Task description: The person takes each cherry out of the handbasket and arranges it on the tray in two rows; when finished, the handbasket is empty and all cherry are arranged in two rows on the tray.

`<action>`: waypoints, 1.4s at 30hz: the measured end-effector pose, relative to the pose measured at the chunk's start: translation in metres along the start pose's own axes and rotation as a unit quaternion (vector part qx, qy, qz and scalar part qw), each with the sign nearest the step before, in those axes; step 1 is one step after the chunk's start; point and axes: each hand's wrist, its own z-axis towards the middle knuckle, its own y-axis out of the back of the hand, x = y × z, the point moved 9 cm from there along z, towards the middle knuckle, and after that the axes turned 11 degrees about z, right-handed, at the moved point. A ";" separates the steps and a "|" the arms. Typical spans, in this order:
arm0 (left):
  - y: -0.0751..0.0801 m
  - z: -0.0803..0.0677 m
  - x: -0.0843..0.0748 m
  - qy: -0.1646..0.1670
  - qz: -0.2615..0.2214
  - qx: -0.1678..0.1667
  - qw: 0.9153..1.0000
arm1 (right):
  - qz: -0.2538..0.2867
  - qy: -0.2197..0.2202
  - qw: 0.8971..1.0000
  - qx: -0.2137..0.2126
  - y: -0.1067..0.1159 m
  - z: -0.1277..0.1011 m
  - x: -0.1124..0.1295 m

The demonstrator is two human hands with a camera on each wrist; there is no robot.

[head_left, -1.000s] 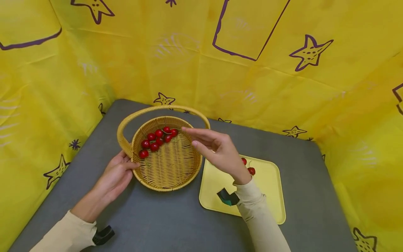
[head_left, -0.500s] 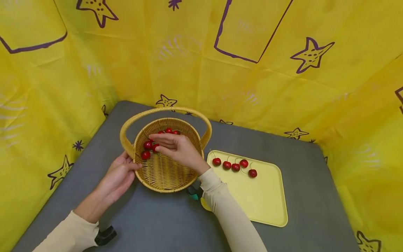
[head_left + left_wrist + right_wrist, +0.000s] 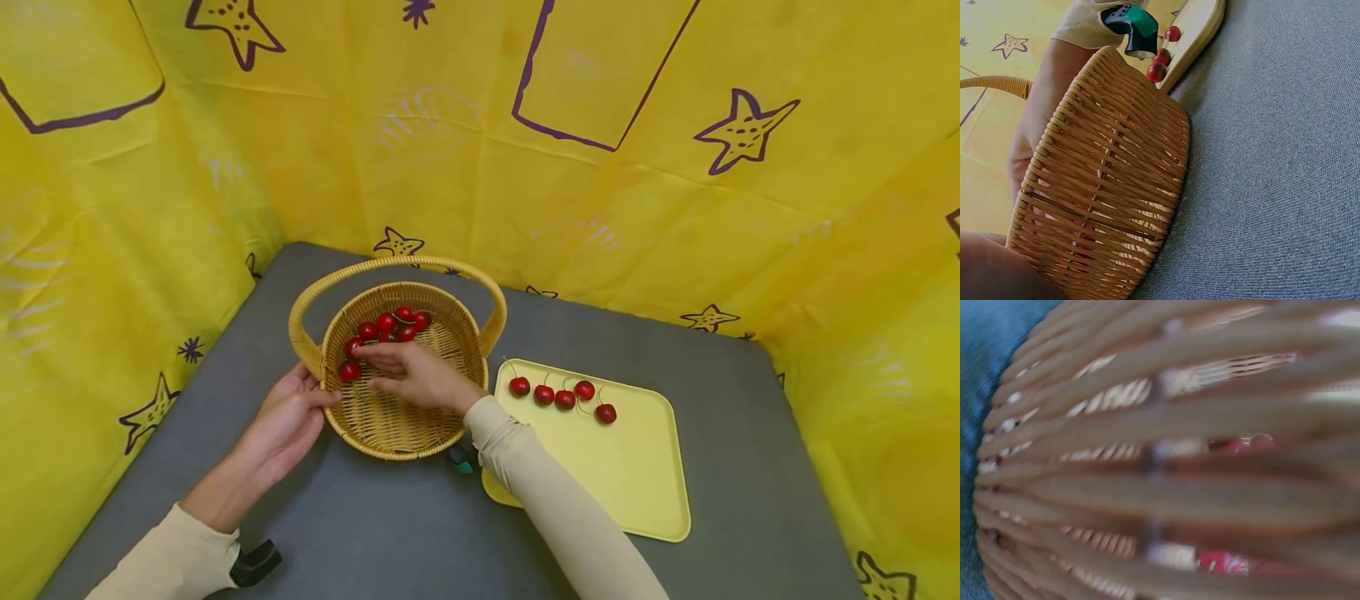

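Note:
My left hand (image 3: 288,412) grips the left rim of a round wicker basket (image 3: 405,429), with the thumb over the edge by the handle's foot. Several red cherries (image 3: 386,322) lie in its upper left part. My right hand (image 3: 420,375) reaches inside, fingertips over the left cherries; whether it holds one is hidden. In the left wrist view, the basket's woven side (image 3: 1110,169) covers most of the right hand (image 3: 1022,144). Only blurred weave (image 3: 1147,419) with red showing through fills the right wrist view.
A pale yellow tray (image 3: 630,483) lies right of the basket, with several stemmed cherries (image 3: 565,399) along its far side. The basket's tall arched handle (image 3: 397,262) stands over its far side. Grey cloth covers the table (image 3: 390,533); yellow patterned fabric (image 3: 465,183) hangs behind.
My right hand has moved left from beside the basket's right rim, over the cherries, then lower inside. The tray's cherries came into sight. My left hand keeps its hold on the rim.

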 end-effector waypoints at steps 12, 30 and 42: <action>-0.009 0.005 0.004 0.008 -0.006 0.014 1.000 | -0.065 -0.011 0.998 0.019 -0.009 -0.001 -0.011; -0.008 0.000 0.005 0.010 -0.005 0.017 1.000 | -0.187 0.049 0.979 0.059 -0.034 -0.004 0.002; 0.001 -0.001 0.004 0.011 0.006 0.012 1.000 | -0.059 0.086 0.994 -0.040 0.015 -0.048 0.053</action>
